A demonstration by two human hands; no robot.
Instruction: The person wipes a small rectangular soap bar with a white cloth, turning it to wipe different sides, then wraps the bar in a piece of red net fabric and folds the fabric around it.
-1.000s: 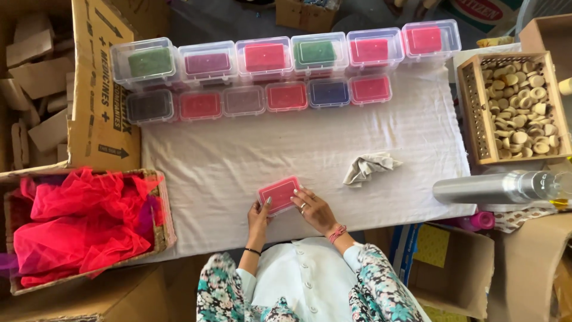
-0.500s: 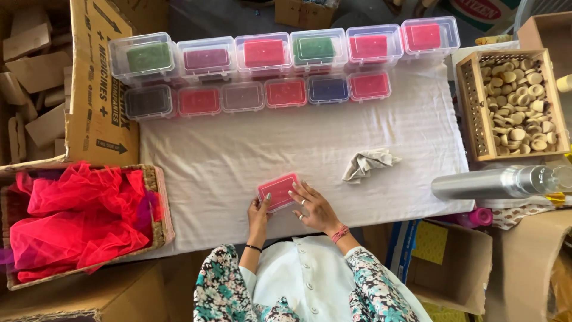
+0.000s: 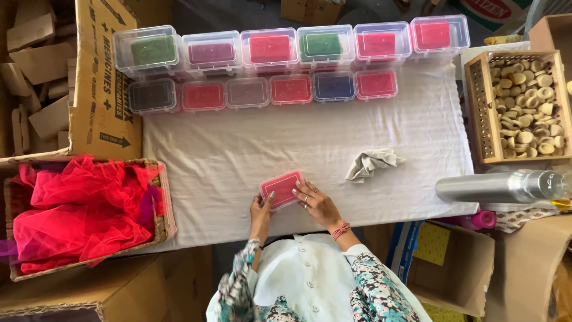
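Lots of bare white cloth (image 3: 238, 149) mid-tabletop. The small pink box (image 3: 282, 189) sits by the near edge, left hand (image 3: 260, 213) gripping its left side, right hand (image 3: 317, 204) fingers on its right corner.

left hand (image 3: 260, 213) and right hand (image 3: 316, 203) hold small red box (image 3: 282, 189) at near edge of white cloth (image 3: 238, 149), lid maybe closed | crumpled rag (image 3: 372, 163) to the right | rows of clear boxes (image 3: 268, 65) far | pink fabric basket (image 3: 83, 211) left | wooden discs tray (image 3: 524, 107) right
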